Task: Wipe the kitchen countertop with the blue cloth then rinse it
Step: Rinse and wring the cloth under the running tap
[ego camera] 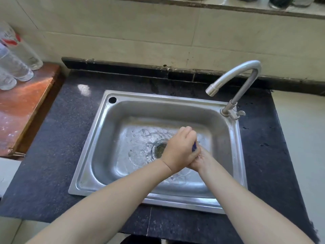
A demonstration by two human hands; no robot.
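Over the middle of the sink (98,138), just right of the drain (159,150), both hands were pressed together around the blue cloth (194,147). The left hand (179,150) lay on top with its fingers curled tight over the cloth, only a dark sliver of which showed. The right hand (202,160) clasped it from beneath, its fingers mostly hidden. The faucet (233,81) stood at the sink's back right corner, set in the dark counter (52,138).
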